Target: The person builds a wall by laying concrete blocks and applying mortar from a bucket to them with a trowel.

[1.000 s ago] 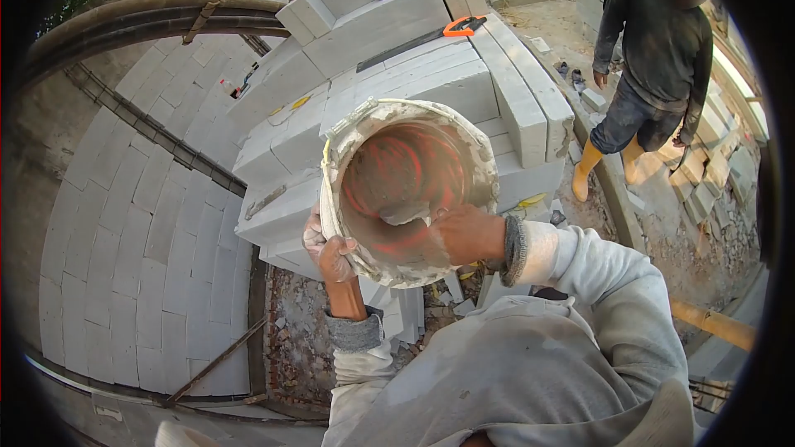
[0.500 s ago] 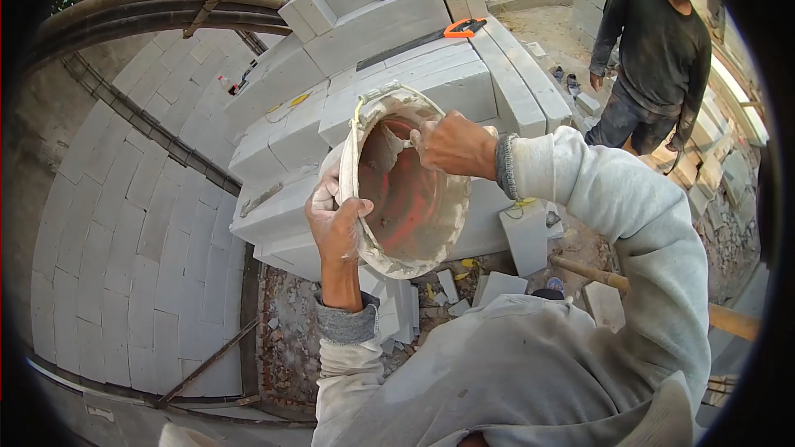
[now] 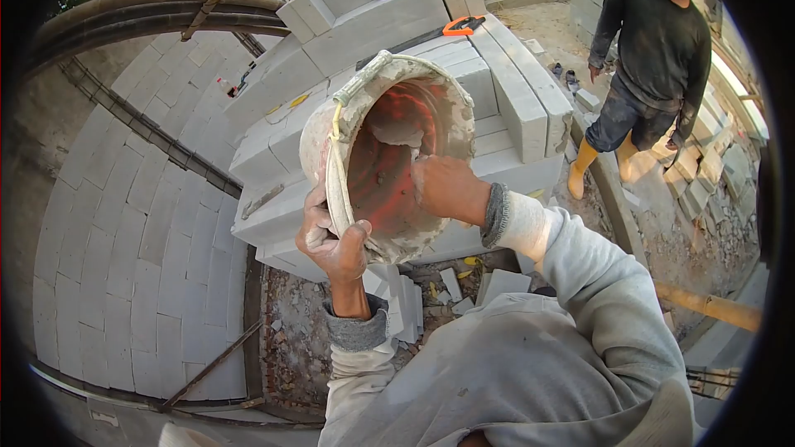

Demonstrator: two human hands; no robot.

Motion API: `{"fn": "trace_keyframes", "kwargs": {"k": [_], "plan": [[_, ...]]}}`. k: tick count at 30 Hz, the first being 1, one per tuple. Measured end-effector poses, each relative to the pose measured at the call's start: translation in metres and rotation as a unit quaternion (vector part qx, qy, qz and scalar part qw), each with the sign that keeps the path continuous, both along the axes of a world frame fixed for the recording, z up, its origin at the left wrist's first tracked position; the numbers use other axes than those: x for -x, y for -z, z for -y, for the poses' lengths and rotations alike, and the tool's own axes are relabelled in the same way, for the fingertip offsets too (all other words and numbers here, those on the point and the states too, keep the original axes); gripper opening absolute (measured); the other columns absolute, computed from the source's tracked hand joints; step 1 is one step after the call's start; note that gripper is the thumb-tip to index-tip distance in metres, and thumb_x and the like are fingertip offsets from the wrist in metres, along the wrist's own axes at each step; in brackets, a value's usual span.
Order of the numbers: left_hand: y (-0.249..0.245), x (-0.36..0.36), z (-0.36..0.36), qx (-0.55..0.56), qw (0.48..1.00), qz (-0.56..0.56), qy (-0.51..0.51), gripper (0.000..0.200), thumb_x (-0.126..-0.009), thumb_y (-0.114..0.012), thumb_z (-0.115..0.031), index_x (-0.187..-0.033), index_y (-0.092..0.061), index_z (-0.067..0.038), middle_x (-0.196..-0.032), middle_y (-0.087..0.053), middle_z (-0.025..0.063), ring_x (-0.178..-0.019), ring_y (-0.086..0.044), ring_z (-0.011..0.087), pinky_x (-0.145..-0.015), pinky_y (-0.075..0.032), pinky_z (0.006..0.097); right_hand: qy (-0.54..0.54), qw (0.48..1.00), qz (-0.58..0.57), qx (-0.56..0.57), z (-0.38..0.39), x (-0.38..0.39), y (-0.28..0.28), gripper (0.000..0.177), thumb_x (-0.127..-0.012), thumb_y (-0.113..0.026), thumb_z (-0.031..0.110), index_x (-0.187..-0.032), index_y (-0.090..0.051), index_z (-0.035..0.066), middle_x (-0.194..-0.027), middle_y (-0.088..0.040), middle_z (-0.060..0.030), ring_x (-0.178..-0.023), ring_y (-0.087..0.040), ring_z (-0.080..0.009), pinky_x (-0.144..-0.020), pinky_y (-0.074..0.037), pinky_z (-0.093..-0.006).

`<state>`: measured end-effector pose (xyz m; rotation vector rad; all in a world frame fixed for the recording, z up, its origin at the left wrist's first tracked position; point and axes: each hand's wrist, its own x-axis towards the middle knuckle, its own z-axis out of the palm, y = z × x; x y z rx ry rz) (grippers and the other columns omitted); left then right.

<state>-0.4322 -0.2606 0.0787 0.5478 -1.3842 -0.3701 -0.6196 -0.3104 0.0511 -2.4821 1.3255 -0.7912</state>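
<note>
A mortar-crusted bucket (image 3: 319, 136) is tipped so that its mouth faces me, with reddish walls showing inside. My left hand (image 3: 335, 240) grips its lower left rim, thumb over the edge. Inside the mouth, my right hand (image 3: 447, 190) is closed around the handle of a small trowel (image 3: 396, 132). Grey mortar coats the trowel's blade, which lies near the inner wall; the handle is mostly hidden by my fingers. The bucket's wire handle, with its pale grip (image 3: 364, 76), hangs along the upper left rim.
Stacked light-grey blocks (image 3: 517, 108) stand behind the bucket, with an orange-handled saw (image 3: 464, 26) on top. A block wall (image 3: 141, 257) rises at left. Block offcuts (image 3: 501, 285) litter the ground. At right, a person (image 3: 654, 50) in yellow boots stands near a wooden pole (image 3: 708, 306).
The bucket has risen and tilted, its mouth turning further toward me. My right hand with the trowel has moved down relative to the bucket's mouth. The person at right shows more of their legs.
</note>
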Motion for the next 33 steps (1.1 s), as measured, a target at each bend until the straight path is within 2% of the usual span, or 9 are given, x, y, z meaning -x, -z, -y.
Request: {"fn": "trace_keyframes", "kwargs": {"k": [4,7,8,11,14,20,23,26,33], "plan": [[0.000,0.002,0.005,-0.001,1.000,-0.011,0.004,0.022,-0.059,-0.066,-0.005,-0.070,-0.047,-0.002,-0.122,-0.061,0.0270,-0.109,-0.060,0.0270,-0.100,-0.044,0.0392,-0.168,0.977,0.001,-0.131,0.000,0.001,0.014,0.028,-0.083,-0.068,0.026,-0.086,-0.066,-0.001,-0.081,-0.066,-0.0221,-0.084,-0.067,-0.0420,-0.077,-0.052,-0.0497],[0.002,-0.010,0.015,-0.031,0.999,-0.022,0.020,0.023,-0.059,-0.068,-0.005,-0.073,-0.050,-0.001,-0.119,-0.062,0.0242,-0.109,-0.060,0.0262,-0.098,-0.045,0.0374,-0.106,0.986,0.115,-0.060,-0.010,0.011,-0.017,0.026,-0.084,-0.066,0.024,-0.086,-0.065,-0.001,-0.086,-0.066,-0.0226,-0.084,-0.065,-0.0430,-0.079,-0.051,-0.0504],[0.003,-0.015,0.016,-0.048,0.998,-0.027,0.029,0.024,-0.059,-0.068,-0.005,-0.075,-0.051,0.000,-0.119,-0.062,0.0232,-0.109,-0.060,0.0260,-0.097,-0.046,0.0367,-0.030,0.997,0.074,-0.003,-0.011,0.007,-0.034,0.024,-0.082,-0.065,0.022,-0.083,-0.065,-0.001,-0.085,-0.067,-0.0227,-0.088,-0.066,-0.0401,-0.077,-0.053,-0.0493],[-0.001,-0.020,0.024,-0.028,0.997,-0.028,0.069,0.026,-0.059,-0.069,-0.006,-0.077,-0.052,0.001,-0.118,-0.061,0.0212,-0.108,-0.061,0.0249,-0.096,-0.047,0.0352,-0.064,0.987,-0.093,0.114,-0.004,0.013,-0.026,0.020,-0.080,-0.067,0.019,-0.084,-0.065,0.000,-0.082,-0.067,-0.0196,-0.082,-0.067,-0.0358,-0.069,-0.054,-0.0461],[-0.004,-0.025,0.027,-0.029,0.997,-0.042,0.063,0.026,-0.059,-0.069,-0.006,-0.077,-0.052,0.001,-0.119,-0.061,0.0210,-0.107,-0.061,0.0250,-0.096,-0.048,0.0357,-0.124,0.969,-0.169,0.129,-0.003,0.026,0.003,0.014,-0.077,-0.066,0.014,-0.084,-0.066,0.001,-0.082,-0.067,-0.0160,-0.077,-0.068,-0.0318,-0.063,-0.055,-0.0426],[-0.014,-0.016,0.024,-0.036,0.996,-0.041,0.076,0.027,-0.058,-0.068,-0.004,-0.065,-0.043,-0.006,-0.118,-0.063,0.0275,-0.104,-0.059,0.0241,-0.095,-0.043,0.0350,-0.015,0.985,-0.079,0.150,0.005,0.022,-0.013,0.026,-0.082,-0.060,0.015,-0.101,-0.060,-0.003,-0.077,-0.065,-0.0171,-0.066,-0.066,-0.0355,-0.058,-0.053,-0.0450],[-0.011,-0.015,0.031,-0.024,0.996,-0.050,0.069,0.026,-0.058,-0.068,-0.004,-0.064,-0.043,-0.006,-0.118,-0.063,0.0280,-0.104,-0.060,0.0241,-0.093,-0.044,0.0346,-0.113,0.968,-0.223,0.035,-0.006,0.042,-0.007,0.030,-0.078,-0.063,0.013,-0.100,-0.060,-0.008,-0.079,-0.066,-0.0201,-0.073,-0.069,-0.0339,-0.060,-0.055,-0.0441],[-0.007,-0.015,0.034,-0.016,0.996,-0.044,0.074,0.026,-0.058,-0.068,-0.003,-0.064,-0.043,-0.006,-0.118,-0.063,0.0285,-0.103,-0.060,0.0244,-0.092,-0.044,0.0354,0.001,0.993,-0.060,0.104,-0.004,0.037,-0.023,0.030,-0.080,-0.062,0.013,-0.101,-0.060,-0.007,-0.080,-0.066,-0.0206,-0.071,-0.068,-0.0350,-0.060,-0.054,-0.0453],[-0.022,-0.009,0.030,0.009,0.996,-0.054,0.077,0.024,-0.058,-0.068,-0.003,-0.065,-0.045,-0.005,-0.120,-0.063,0.0280,-0.105,-0.061,0.0249,-0.095,-0.044,0.0371,-0.032,0.988,-0.130,0.072,-0.001,0.045,-0.003,0.038,-0.086,-0.059,0.020,-0.115,-0.056,-0.006,-0.073,-0.065,-0.0206,-0.068,-0.067,-0.0378,-0.060,-0.052,-0.0481]]}}
